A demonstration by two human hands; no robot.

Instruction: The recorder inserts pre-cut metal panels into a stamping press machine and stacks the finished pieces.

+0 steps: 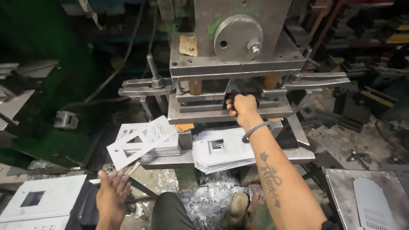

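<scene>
From the head camera, the right hand [241, 106] reached into the press [232, 64], fingers curled around something hidden. Below-left of the press, the left hand [112, 194], fingers spread, hovered under a tilted punched sheet [142, 140], apparently not touching.

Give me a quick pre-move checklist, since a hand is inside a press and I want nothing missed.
1. Right hand out of the die gap of the press: not ok, its fingers reach between the plates.
2. Bangle free of the machine: ok, it hangs at the wrist outside the gap.
3. Left hand holding anything: ok, it is open and empty.
4. Loose punched sheet settled: not ok, it sits tilted over the left stack.
5. Middle stack tidy: not ok, edges fanned.
6. Workpiece seated in the die: cannot tell, hidden.
</scene>
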